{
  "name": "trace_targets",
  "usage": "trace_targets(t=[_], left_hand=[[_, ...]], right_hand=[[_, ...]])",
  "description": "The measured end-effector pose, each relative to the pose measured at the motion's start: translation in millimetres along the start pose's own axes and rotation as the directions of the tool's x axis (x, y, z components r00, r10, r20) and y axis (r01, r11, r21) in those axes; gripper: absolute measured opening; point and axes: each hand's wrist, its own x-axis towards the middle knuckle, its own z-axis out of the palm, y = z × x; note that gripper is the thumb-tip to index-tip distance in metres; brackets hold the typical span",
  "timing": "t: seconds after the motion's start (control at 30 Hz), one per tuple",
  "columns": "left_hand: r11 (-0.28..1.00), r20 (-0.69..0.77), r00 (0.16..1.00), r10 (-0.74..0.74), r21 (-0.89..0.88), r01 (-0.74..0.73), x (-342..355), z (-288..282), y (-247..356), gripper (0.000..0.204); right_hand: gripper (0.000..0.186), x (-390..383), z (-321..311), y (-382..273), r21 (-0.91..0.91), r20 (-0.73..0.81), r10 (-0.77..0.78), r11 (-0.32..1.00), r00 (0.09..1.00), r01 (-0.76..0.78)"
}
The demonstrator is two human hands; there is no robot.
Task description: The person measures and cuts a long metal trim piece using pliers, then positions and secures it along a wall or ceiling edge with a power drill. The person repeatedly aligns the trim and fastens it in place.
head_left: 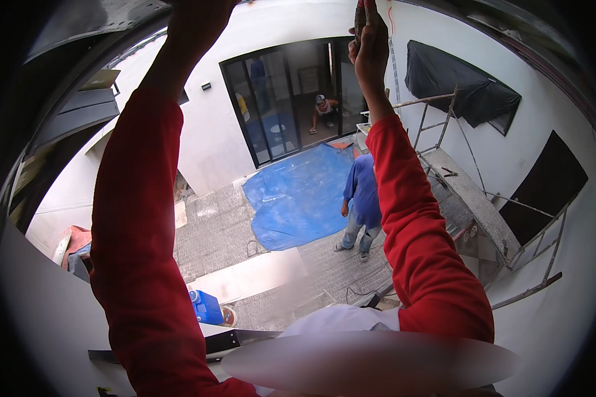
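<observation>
Both my arms, in red sleeves, reach up overhead. My left hand (200, 21) is at the top edge near the dark overhead frame; its fingers are cut off by the picture's edge, so what it touches is hidden. My right hand (371, 49) is raised at the top centre, its fingers closed round a narrow, dark, worn hand tool (359, 25) with a reddish tip. The tool points upward and its upper end leaves the picture, so its exact kind does not show.
Far below, a blue tarp (298, 198) covers paving. A person in blue (363, 198) stands beside it; another person (322, 114) crouches in the sliding doorway (291, 99). Scaffolding (437, 126) with a plank (473, 192) stands right. A blue jug (206, 307) sits lower left.
</observation>
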Motion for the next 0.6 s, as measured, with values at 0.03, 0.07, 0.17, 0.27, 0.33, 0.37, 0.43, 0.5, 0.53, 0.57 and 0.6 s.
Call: trace_targets(t=[0.03, 0.07, 0.17, 0.27, 0.33, 0.37, 0.43, 0.5, 0.53, 0.57, 0.6], left_hand=[[0.998, 0.071, 0.997, -0.044, -0.031, 0.046, 12.0, 6.1, 0.8, 0.054], [0.998, 0.200, 0.978, -0.059, -0.002, 0.061, 21.2, 11.4, 0.1, 0.049], [1.000, 0.062, 0.998, 0.021, -0.005, -0.021, 31.7, 24.1, -1.6, 0.041], [0.993, -0.026, 0.994, 0.108, 0.050, -0.107, 27.2, 33.3, -5.3, 0.037], [0.996, 0.002, 0.996, 0.085, 0.004, -0.085, 24.5, 39.1, -5.7, 0.034], [0.995, -0.023, 0.995, 0.098, 0.010, -0.098, 23.3, 41.3, -5.8, 0.033], [0.992, -0.074, 0.989, 0.124, 0.026, -0.123, 22.5, 44.0, -5.2, 0.032], [0.992, -0.036, 0.992, 0.121, 0.034, -0.120, 23.0, 44.8, -4.5, 0.032], [0.992, -0.016, 0.992, 0.121, 0.035, -0.121, 23.6, 44.7, -4.4, 0.032], [0.994, 0.001, 0.994, 0.107, 0.030, -0.107, 24.2, 44.8, -3.9, 0.031], [0.995, 0.015, 0.996, 0.089, 0.031, -0.090, 24.5, 44.3, -3.8, 0.031]], right_hand=[[0.053, 5.2, -5.2, 5.2, 0.080, 0.009, 0.060, 0.995, 0.998, -0.061], [0.052, 9.5, -9.5, 9.7, 0.160, 0.024, 0.116, 0.980, 0.993, -0.119], [0.043, 16.7, -15.6, 21.1, 0.205, 0.011, 0.264, 0.944, 0.965, -0.260], [0.041, 17.5, -15.3, 28.1, 0.145, -0.006, 0.223, 0.965, 0.975, -0.220], [0.039, 17.8, -15.4, 31.3, 0.131, -0.022, 0.199, 0.972, 0.980, -0.195], [0.039, 17.8, -15.4, 32.4, 0.145, -0.023, 0.188, 0.972, 0.982, -0.183], [0.037, 17.8, -16.9, 34.0, 0.124, -0.004, 0.150, 0.981, 0.989, -0.148], [0.037, 17.7, -18.6, 35.4, 0.083, 0.019, 0.105, 0.991, 0.994, -0.107], [0.037, 18.3, -19.7, 36.2, 0.075, 0.020, 0.089, 0.993, 0.996, -0.090], [0.038, 17.5, -19.6, 37.1, 0.091, -0.003, 0.084, 0.992, 0.996, -0.083], [0.038, 17.9, -19.9, 37.8, 0.125, -0.007, 0.077, 0.989, 0.997, -0.076]])
